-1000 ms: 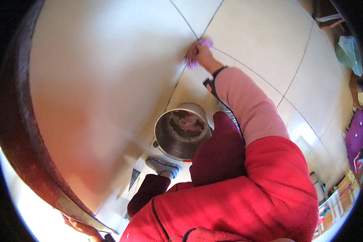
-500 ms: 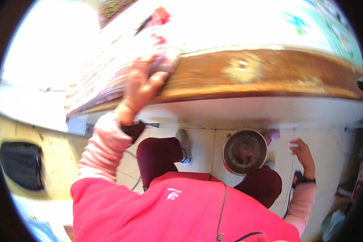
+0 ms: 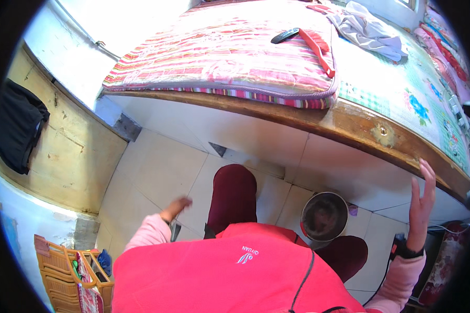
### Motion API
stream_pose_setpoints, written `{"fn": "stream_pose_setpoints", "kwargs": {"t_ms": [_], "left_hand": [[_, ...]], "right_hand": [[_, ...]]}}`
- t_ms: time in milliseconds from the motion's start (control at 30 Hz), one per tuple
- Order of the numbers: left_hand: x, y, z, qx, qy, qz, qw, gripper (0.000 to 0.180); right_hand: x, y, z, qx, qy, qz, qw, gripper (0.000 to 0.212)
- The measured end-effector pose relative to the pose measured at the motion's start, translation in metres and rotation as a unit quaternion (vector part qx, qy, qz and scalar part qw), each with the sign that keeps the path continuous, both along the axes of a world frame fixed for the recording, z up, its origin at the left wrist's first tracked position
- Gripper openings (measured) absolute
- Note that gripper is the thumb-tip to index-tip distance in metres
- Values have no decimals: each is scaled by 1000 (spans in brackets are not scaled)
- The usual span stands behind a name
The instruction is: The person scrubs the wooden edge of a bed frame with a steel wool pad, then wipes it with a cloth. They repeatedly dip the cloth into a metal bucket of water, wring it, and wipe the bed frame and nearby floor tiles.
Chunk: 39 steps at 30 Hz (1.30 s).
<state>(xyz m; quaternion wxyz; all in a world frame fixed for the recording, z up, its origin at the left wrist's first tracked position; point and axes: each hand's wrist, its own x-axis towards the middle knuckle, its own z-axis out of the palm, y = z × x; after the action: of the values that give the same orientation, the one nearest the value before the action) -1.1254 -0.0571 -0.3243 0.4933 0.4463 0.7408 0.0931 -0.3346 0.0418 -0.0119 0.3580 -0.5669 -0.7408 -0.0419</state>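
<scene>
My right hand (image 3: 423, 201) is raised at the wooden edge (image 3: 360, 122) of a bed-like platform, its fingers stretched out and nothing in them. Whether the fingertips touch the wood I cannot tell. My left hand (image 3: 176, 208) hangs low over the tiled floor beside my knee, and motion blur hides how its fingers lie. A pink striped padded mat (image 3: 214, 57) covers the platform's left part. On the mat rest a black remote control (image 3: 285, 35) and a red strap-like thing (image 3: 318, 52). A dark round pot or bucket (image 3: 325, 216) stands on the floor near my right knee.
Grey crumpled cloth (image 3: 368, 31) lies on the patterned sheet (image 3: 407, 99) to the right. A wooden rack (image 3: 62, 266) holding small items stands at lower left. Black cloth (image 3: 21, 125) hangs against the yellowish panel (image 3: 73, 141). A cable (image 3: 449, 228) runs at the right.
My left hand has left the striped mat's corner and dropped over the floor. My right hand has come up to the wooden edge. The view has turned, showing more of the mat.
</scene>
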Motion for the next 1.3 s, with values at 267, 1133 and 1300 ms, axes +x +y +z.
{"fn": "stream_pose_setpoints", "kwargs": {"t_ms": [267, 1133, 1300], "left_hand": [[22, -167, -100, -269, -178, 116, 940, 40], [194, 215, -187, -166, -131, -21, 977, 40], [203, 252, -196, -173, -124, -43, 976, 40]], "right_hand": [[-24, 102, 8, 25, -99, -77, 992, 27], [-35, 137, -4, -163, -34, -120, 979, 36], [-45, 143, 4, -178, -28, -131, 975, 36]]}}
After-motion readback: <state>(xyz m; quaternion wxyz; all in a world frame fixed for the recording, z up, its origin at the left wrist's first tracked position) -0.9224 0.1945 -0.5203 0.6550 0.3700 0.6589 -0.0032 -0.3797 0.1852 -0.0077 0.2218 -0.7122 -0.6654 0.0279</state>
